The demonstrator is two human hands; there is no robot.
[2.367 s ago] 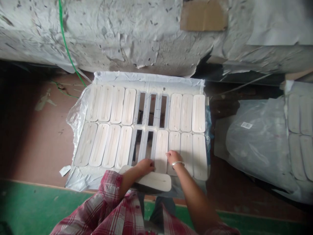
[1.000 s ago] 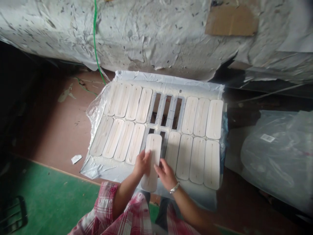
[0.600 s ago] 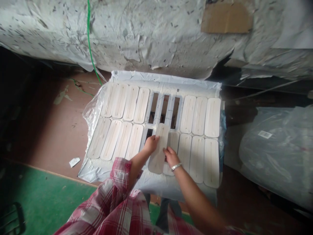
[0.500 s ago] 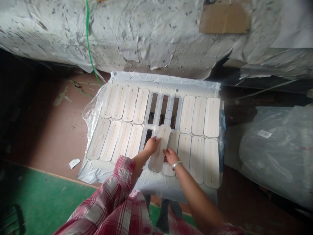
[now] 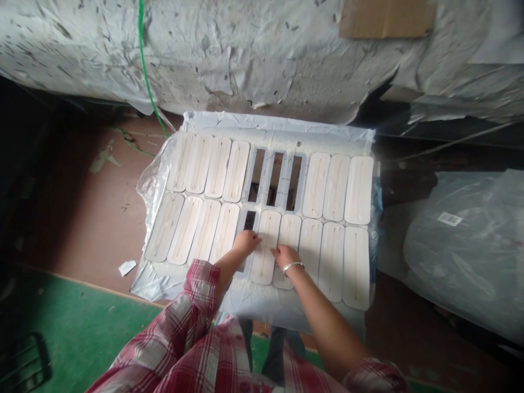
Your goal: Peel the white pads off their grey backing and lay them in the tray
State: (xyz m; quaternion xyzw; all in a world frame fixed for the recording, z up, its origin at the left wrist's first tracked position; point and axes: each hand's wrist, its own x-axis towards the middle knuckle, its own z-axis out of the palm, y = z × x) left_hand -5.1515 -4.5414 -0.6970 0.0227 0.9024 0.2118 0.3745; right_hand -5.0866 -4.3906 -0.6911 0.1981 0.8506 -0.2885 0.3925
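Note:
A white oblong panel point(image 5: 266, 267) with rounded ends and a thin brown line down its middle lies in the front row of a board wrapped in pale sheeting point(image 5: 262, 303). My left hand point(image 5: 246, 242) has its fingers closed at the panel's left edge. At the right edge my right hand point(image 5: 286, 256), with a silver bracelet at the wrist, pinches the same panel. Several matching panels point(image 5: 356, 267) lie in two rows on either side. Dark oblong openings point(image 5: 275, 179) show in the back row, and another opening point(image 5: 249, 219) is partly covered by my left hand.
Behind the board runs a large surface covered in torn pale sheeting point(image 5: 254, 54), with a piece of cardboard point(image 5: 387, 19) on it. A green cord point(image 5: 145, 65) hangs at the left. A clear plastic bag point(image 5: 470, 245) bulges at the right. A paper scrap point(image 5: 127, 267) lies left of the board.
The panel between my hands was tilted and raised over its neighbour; now it lies flat and in line with the front row. Both hands stay at its edges. The view has shifted slightly.

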